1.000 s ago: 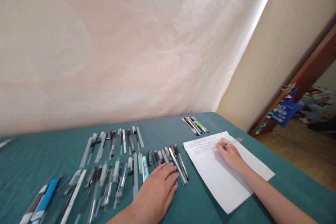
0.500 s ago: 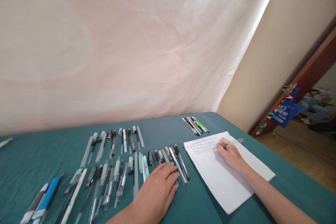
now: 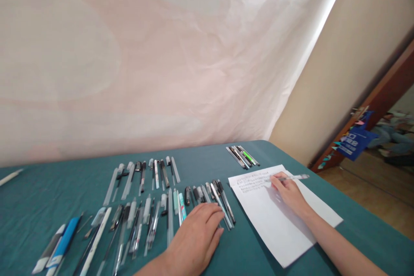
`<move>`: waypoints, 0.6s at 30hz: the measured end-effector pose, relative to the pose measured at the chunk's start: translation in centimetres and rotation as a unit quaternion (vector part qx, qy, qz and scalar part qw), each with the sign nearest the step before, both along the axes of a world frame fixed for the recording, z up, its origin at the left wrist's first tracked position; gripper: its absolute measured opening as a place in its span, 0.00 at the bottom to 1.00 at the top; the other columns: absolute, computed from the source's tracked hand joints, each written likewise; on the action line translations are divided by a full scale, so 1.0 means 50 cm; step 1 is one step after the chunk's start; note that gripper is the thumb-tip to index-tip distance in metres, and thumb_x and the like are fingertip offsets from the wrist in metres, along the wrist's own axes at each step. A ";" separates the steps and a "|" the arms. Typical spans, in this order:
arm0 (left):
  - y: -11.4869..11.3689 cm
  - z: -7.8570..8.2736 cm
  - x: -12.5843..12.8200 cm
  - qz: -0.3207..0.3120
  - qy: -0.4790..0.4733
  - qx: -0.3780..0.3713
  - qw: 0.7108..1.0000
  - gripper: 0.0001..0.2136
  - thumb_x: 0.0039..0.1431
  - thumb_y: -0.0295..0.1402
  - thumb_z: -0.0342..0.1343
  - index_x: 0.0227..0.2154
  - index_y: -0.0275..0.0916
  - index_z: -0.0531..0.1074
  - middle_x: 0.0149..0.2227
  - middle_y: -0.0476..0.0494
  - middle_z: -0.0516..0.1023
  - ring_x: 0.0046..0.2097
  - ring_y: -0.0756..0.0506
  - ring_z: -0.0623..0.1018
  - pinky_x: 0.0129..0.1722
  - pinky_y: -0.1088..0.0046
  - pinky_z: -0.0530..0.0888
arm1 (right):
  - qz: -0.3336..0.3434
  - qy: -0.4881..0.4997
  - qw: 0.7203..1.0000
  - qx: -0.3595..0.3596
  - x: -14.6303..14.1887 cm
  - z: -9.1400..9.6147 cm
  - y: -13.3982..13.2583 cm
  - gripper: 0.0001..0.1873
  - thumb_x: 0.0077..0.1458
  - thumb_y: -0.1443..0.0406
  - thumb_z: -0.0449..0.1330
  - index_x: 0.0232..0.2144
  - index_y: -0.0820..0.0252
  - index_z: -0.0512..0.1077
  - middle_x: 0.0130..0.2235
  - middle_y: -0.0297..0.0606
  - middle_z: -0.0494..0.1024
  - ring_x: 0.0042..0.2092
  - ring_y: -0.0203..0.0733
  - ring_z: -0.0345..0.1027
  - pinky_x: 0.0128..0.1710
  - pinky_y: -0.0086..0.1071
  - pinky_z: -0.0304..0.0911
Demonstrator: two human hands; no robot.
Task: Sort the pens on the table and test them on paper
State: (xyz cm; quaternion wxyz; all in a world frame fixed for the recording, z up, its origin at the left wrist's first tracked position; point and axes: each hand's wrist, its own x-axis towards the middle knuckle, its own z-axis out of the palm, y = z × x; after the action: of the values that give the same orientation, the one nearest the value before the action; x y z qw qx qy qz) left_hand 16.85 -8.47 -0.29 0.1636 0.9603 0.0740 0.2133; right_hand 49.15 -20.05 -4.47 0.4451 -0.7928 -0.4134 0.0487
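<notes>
A clear-barrelled pen [image 3: 299,177] is pinched in my right hand [image 3: 289,193], its tip side over the lines of small handwriting near the top of a white sheet of paper [image 3: 278,228]. The pen's rear end slants off to the right. My left hand [image 3: 196,235] lies palm down with its fingers outstretched over the lower ends of several pens in the front row, hiding parts of them. Just right of its fingertips lie a white pen [image 3: 220,202] and a black-and-clear pen [image 3: 228,202].
Pens, caps and refills lie in a front row [image 3: 132,224] and a back row [image 3: 142,177] on the green tablecloth [image 3: 77,189]. A small pen group [image 3: 242,157] sits behind the paper. A blue pen [image 3: 66,239] lies front left. Behind hangs a pale curtain [image 3: 145,60].
My right hand and its pen have shifted slightly right along the writing. The left hand stays on the pens. The whole view has moved a little.
</notes>
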 end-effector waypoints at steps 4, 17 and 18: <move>-0.003 0.009 -0.008 -0.023 -0.003 -0.018 1.000 0.15 0.59 0.30 0.43 0.50 0.41 0.59 0.46 0.42 0.70 0.46 0.45 0.69 0.48 0.65 0.67 | 0.068 -0.116 0.990 -0.027 -0.068 0.041 0.008 0.16 0.56 0.57 0.46 0.41 0.58 0.67 0.32 0.38 0.75 0.31 0.41 0.67 0.30 0.31 0.60; -0.007 -0.002 -0.011 -0.123 -0.028 0.083 0.989 0.17 0.61 0.43 0.37 0.47 0.41 0.59 0.34 0.46 0.74 0.34 0.49 0.74 0.38 0.75 0.68 | 0.247 -0.535 0.806 -0.049 -0.324 0.104 0.128 0.07 0.56 0.69 0.49 0.33 0.59 0.67 0.24 0.36 0.68 0.27 0.39 0.59 0.29 0.34 0.46; -0.007 -0.004 -0.011 -0.120 -0.027 0.082 0.989 0.15 0.61 0.42 0.37 0.44 0.41 0.61 0.32 0.47 0.74 0.33 0.49 0.73 0.37 0.76 0.68 | 0.246 -0.536 0.806 -0.049 -0.326 0.103 0.130 0.07 0.56 0.69 0.49 0.33 0.59 0.67 0.24 0.36 0.68 0.27 0.40 0.59 0.29 0.34 0.46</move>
State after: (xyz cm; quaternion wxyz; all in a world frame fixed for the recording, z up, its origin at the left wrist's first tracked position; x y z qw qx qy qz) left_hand 16.31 -8.85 -0.51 0.1111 0.9662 -0.0636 0.2236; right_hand 32.85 -13.56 0.69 0.0863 -0.5849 -0.7648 -0.2561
